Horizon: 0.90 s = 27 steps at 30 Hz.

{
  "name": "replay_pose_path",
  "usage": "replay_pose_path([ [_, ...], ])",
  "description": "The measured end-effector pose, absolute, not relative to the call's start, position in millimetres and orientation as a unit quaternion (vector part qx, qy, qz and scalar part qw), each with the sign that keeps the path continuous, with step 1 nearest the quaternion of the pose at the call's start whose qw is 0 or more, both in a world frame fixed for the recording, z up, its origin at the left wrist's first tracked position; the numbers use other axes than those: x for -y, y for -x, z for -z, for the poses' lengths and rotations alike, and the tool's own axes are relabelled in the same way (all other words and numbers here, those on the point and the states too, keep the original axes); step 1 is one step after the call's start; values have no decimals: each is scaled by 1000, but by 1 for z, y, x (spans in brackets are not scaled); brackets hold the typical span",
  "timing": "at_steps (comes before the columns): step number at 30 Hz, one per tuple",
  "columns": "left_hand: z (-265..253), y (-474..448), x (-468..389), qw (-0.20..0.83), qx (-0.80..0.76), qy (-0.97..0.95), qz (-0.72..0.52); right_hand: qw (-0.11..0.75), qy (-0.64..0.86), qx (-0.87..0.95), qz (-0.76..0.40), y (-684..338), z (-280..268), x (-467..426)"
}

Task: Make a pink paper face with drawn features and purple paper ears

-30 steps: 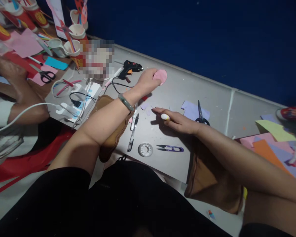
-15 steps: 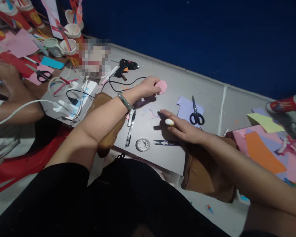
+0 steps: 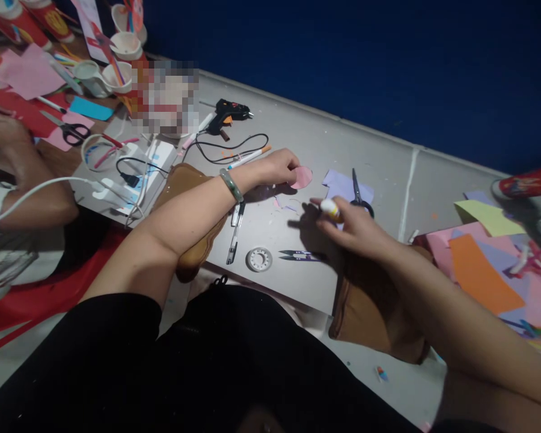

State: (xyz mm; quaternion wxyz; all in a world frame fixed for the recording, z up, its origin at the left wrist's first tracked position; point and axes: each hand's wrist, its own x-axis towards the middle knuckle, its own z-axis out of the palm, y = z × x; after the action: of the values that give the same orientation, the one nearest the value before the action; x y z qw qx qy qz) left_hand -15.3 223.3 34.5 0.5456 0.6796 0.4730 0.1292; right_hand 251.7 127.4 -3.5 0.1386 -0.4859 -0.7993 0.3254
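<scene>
My left grip (image 3: 280, 166) pinches the disc (image 3: 303, 177) by its edge above the desk (image 3: 297, 135), likely to leave its face bare. My right grip (image 3: 354, 227) clasps the stick (image 3: 330, 209), seemingly sparing a fingertip.

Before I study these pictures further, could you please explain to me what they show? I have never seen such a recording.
There is no machine here: a person works with two bare hands. All pictures come from one camera worn on the head, looking forward and down. The left hand holds a pink disc. The right hand holds a small white-and-yellow item, partly hidden by the fingers. On the grey table lie a black glue gun, a pen, a white ring-shaped item, small snips and scissors on purple paper. At the picture's left edge, another person's hand is visible.
</scene>
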Motion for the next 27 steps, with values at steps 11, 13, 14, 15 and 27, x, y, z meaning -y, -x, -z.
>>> replay_pose_path([
  [11, -23, 12, -233, 408, -461, -788, -15, 353, 602, 578, -423, -216, 47, -201],
  [13, -28, 16, -233, 378, -448, -809, 39, 343, 617, 582, -405, -221, 49, -200],
  [14, -31, 19, -233, 363, -439, -819, 62, 335, 623, 584, -399, -223, 50, -200],
  [15, -34, 22, -233, 348, -432, -828, 83, 328, 627, 586, -394, -225, 51, -200],
  [27, -38, 34, -228, 201, -406, -891, 34, 282, 631, 652, -311, -218, 42, -199],
])
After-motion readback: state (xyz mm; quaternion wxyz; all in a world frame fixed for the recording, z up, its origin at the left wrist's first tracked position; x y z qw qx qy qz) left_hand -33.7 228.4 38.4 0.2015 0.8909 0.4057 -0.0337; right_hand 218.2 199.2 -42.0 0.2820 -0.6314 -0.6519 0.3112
